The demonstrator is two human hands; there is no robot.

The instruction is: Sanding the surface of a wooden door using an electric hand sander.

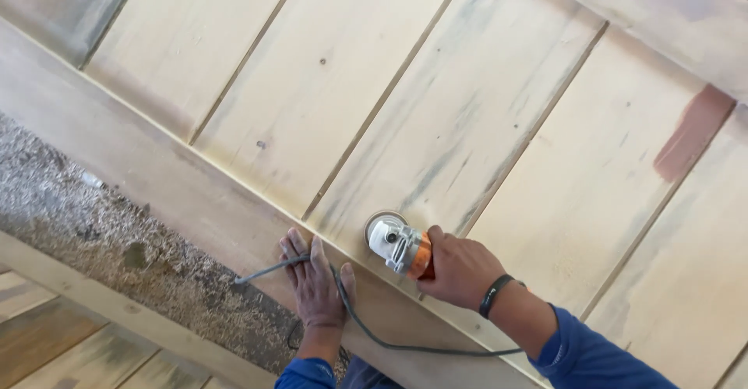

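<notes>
The left hand [315,280] lies flat, fingers spread, on the wooden panel [483,109], the cable [358,323] trailing across it; the right hand [460,268] grips the sander [397,242] just beyond. The cable could snag and jerk the disc, gouging the wood

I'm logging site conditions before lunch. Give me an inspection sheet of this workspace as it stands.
Surface: pale wooden panel of grooved boards, grey streaks, one reddish patch.
Job's things: orange and grey sander, its disc on the panel near the frame edge.
Clutter: sawdust heaped on the floor beside the panel.
Grippers: right hand grips the sander; left hand lies flat on the frame.
Cables: grey cord runs under the left hand, across the frame.
Surroundings: wooden beam at lower left.
</notes>
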